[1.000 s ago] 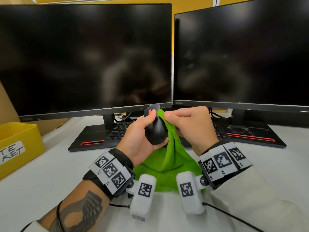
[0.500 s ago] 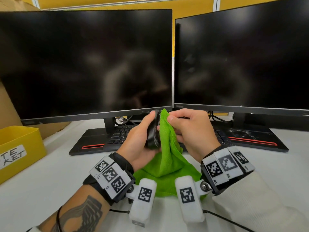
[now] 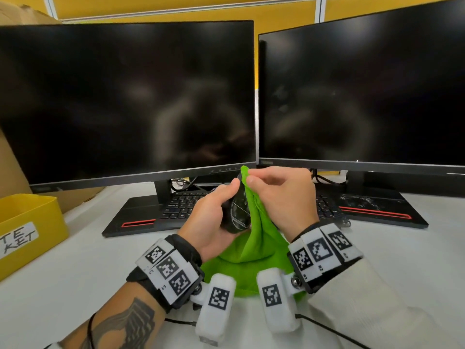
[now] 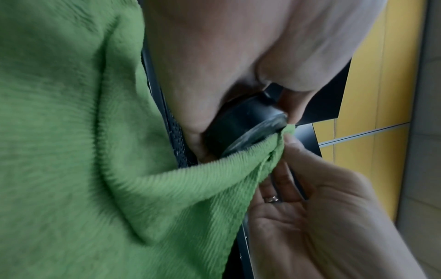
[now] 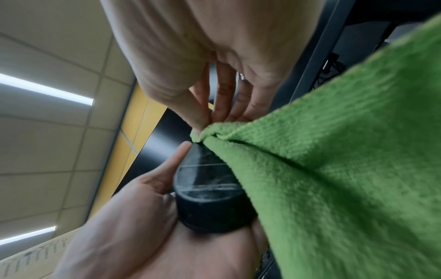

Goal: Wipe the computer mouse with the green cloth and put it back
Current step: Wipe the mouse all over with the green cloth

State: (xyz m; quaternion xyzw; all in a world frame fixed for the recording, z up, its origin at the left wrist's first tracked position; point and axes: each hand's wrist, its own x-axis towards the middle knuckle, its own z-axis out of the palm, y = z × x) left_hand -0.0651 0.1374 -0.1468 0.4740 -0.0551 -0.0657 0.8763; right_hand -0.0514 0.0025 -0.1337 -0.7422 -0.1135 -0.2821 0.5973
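White desk (image 3: 415, 260) under two dark monitors is the setting, with a yellow partition behind the screens. Above the middle of the desk, near its front edge, the left hand (image 3: 214, 217) curls round the black computer mouse (image 3: 237, 215), thumb along one side, holding it upright with its scuffed underside turned toward the right hand (image 3: 281, 197). In the right wrist view the mouse (image 5: 210, 198) sits in the left palm (image 5: 133, 226), clear of the desk. The right hand pinches a top fold of the green cloth (image 3: 254, 250) between thumb and forefinger, pressing it against the upper end of the mouse; the left wrist view shows the cloth (image 4: 71, 151) meeting the mouse (image 4: 243, 124) at the right fingertips (image 4: 293, 145). From the pinch the cloth hangs down between both wrists, and its lower part lies bunched on the desk.

Bare desk stretches to the right front and left front of the hands. Just behind them a black keyboard (image 3: 181, 207) lies under the left monitor (image 3: 125, 102), on its flat stand base, with the right monitor (image 3: 364, 91) and its own base alongside. At the left edge stands a yellow bin (image 3: 27, 227) with a handwritten label, a cardboard box (image 3: 10, 159) behind it. Thin black cables run across the front edge.
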